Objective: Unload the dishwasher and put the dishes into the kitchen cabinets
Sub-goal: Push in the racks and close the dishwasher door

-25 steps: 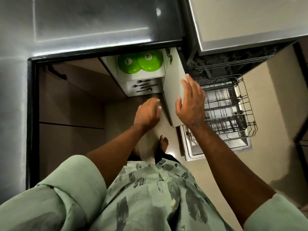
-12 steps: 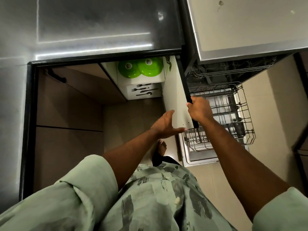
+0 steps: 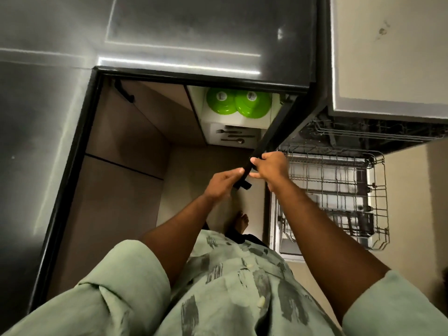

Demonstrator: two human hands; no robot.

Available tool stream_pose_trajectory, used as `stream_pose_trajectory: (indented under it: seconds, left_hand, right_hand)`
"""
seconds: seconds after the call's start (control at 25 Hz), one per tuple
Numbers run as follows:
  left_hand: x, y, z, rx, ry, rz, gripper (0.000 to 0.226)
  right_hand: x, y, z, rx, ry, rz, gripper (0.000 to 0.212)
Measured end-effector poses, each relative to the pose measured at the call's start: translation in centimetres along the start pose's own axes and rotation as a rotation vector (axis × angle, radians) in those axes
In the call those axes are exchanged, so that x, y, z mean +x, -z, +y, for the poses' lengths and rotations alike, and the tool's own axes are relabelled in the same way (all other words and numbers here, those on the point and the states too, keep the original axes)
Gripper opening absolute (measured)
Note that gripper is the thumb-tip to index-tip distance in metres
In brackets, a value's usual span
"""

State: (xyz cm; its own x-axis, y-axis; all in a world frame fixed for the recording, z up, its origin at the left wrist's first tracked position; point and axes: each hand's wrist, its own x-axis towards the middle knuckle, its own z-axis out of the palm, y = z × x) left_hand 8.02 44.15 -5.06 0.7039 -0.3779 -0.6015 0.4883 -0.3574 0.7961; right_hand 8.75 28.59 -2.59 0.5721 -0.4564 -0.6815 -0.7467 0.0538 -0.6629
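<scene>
An open lower cabinet point(image 3: 266, 122) holds two green bowls point(image 3: 237, 104) on a white shelf. Forks and a spoon point(image 3: 234, 135) lie on the shelf below them. The cabinet door point(image 3: 274, 132) shows edge-on as a dark strip running down towards me. My left hand point(image 3: 221, 186) grips the door's near end from the left, by a black handle piece point(image 3: 243, 185). My right hand point(image 3: 270, 166) grips the same edge from the right, a little higher. The dishwasher's lower wire rack point(image 3: 339, 190) is pulled out over its open door on the right.
A dark steel countertop point(image 3: 169, 32) spans the top and left. A closed brown cabinet front with a black handle point(image 3: 123, 90) is on the left. The dishwasher's upper rack point(image 3: 363, 132) sits under a pale counter. My bare foot point(image 3: 242, 221) is on the floor.
The cabinet door has swung, so its white inner face no longer shows, only its dark edge. Both hands have moved from its face onto that edge and closed around it.
</scene>
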Motion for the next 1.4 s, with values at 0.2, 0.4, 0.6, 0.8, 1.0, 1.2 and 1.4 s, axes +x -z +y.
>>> stream_pose_trajectory:
  seconds: [0.2,0.4,0.6,0.8,1.0,1.2,1.4]
  left_hand:
    - [1.0,3.0,-1.6,-0.242,0.185,0.438,0.061]
    - [3.4,5.1,1.7,-0.693,0.285,0.577,0.036]
    - [5.0,7.5,2.3,-0.533,0.216,0.479,0.022]
    - [9.4,10.6,4.0,-0.431,0.268,0.627,0.014]
    - [13.1,13.8,5.2,-0.407,0.344,0.659,0.017]
    - [15.9,15.2,5.9,-0.380,0.336,0.644,0.022]
    - [17.9,16.6,8.0,-0.389,0.309,0.669,0.030]
  right_hand:
    - [1.7,-5.7,-2.3,0.194,-0.046,-0.051,0.029]
    - [3.6,-9.6,-5.3,0.289,-0.102,-0.042,0.027]
    - [5.0,-11.4,-6.7,0.363,-0.094,-0.033,0.012]
    - [6.9,-13.5,-8.1,0.393,-0.085,0.016,0.016]
    - [8.0,-14.9,-9.7,0.417,-0.098,0.061,0.041]
    - [8.5,-15.9,-11.3,0.454,-0.093,0.030,0.043]
    - [9.1,-16.8,-11.8,0.431,-0.090,-0.045,0.048]
